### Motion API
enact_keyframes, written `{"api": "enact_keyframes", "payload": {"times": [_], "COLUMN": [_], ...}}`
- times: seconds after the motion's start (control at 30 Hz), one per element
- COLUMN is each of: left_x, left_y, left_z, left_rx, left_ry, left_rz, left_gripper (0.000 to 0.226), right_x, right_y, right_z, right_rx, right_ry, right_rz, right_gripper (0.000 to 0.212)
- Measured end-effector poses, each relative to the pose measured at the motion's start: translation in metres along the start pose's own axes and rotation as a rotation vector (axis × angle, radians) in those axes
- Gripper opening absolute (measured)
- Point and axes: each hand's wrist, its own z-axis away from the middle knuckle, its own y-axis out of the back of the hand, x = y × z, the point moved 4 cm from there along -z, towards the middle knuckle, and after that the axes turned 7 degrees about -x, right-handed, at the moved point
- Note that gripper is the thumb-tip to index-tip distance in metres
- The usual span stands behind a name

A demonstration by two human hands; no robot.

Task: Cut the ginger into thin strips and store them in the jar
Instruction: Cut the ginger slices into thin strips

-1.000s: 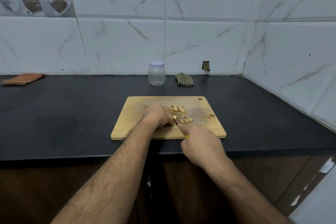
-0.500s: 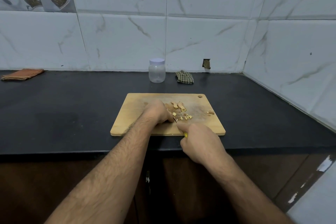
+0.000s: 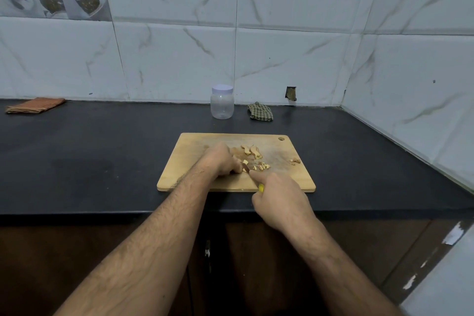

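A wooden cutting board point(image 3: 195, 159) lies on the black counter. My left hand point(image 3: 222, 161) curls over a small ginger piece point(image 3: 245, 162) at the board's middle and holds it down. My right hand point(image 3: 279, 200) grips a yellow-handled knife point(image 3: 260, 188); its short blade reaches up to the ginger by my left fingertips. Cut strips point(image 3: 263, 167) lie just right of the blade, larger slices point(image 3: 252, 151) behind them, and a few bits point(image 3: 295, 161) near the right edge. A clear plastic jar point(image 3: 222, 102) with a white lid stands closed behind the board.
A green checked cloth point(image 3: 260, 111) lies right of the jar by the wall. An orange folded cloth point(image 3: 34, 104) sits at the far left. Tiled walls close the back and right side. Dark cabinet doors run below the counter edge.
Both hands stay at the same spot on the board; the knife works in small strokes at the ginger. The view has shifted slightly.
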Motion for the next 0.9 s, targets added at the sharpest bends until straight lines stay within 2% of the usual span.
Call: {"api": "enact_keyframes", "payload": {"times": [0.1,0.23,0.33,0.43,0.63,0.77,0.9], "left_x": [-0.005,-0.018,-0.019,-0.009,0.013,0.018,0.019], "left_y": [0.001,0.011,0.014,0.013,0.003,-0.004,-0.003], "left_z": [-0.002,0.002,0.004,0.001,-0.008,-0.012,-0.012], "left_rx": [0.014,0.166,0.245,0.287,0.249,0.192,0.187], "left_ry": [0.013,0.077,0.035,-0.047,-0.157,-0.177,-0.195], "left_rz": [0.067,0.100,0.053,-0.007,-0.114,-0.281,-0.329], "left_gripper": [0.020,0.005,0.006,0.016,0.015,0.024,0.020], "right_x": [-0.002,0.002,0.002,0.001,0.014,0.009,0.004], "right_y": [-0.005,-0.007,-0.008,-0.011,0.001,0.000,-0.005], "right_z": [-0.001,-0.003,-0.004,-0.004,-0.006,-0.001,-0.001], "right_rx": [0.000,0.002,-0.001,0.005,0.040,0.033,-0.014], "right_ry": [0.020,0.008,0.017,0.022,-0.062,-0.008,0.031], "right_rz": [0.006,0.002,0.014,0.029,0.029,-0.014,-0.011], "right_gripper": [0.057,0.057,0.057,0.057,0.057,0.057,0.054]}}
